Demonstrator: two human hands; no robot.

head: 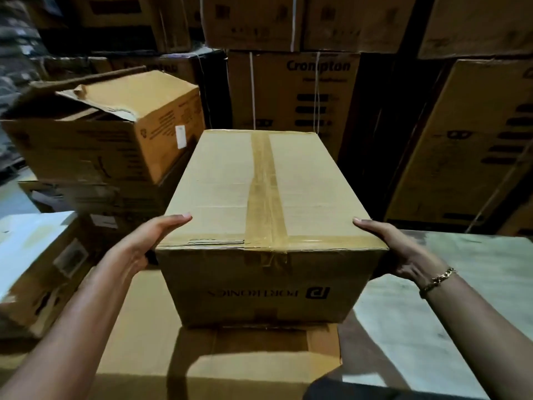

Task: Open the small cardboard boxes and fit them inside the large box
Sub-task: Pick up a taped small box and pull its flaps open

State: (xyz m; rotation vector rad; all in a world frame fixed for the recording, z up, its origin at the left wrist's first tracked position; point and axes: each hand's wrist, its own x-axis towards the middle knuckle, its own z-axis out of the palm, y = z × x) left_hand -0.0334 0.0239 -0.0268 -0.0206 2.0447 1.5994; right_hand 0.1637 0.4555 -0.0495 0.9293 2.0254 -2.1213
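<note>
A brown cardboard box (230,186) fills the centre of the view, its top sealed with a strip of brown tape and its near face printed upside down. My left hand (147,241) presses its left side with the thumb over the top edge. My right hand (401,249), with a gold bracelet at the wrist, presses the right side the same way. The box sits over a bigger cardboard box (138,327) just below it, whose near flaps (259,362) lie open toward me.
An open, torn box (86,145) stands on a stack at the left. A white-topped carton (37,269) sits lower left. Tall strapped cartons (291,90) form a wall behind. A pale flat surface (461,298) lies at the right.
</note>
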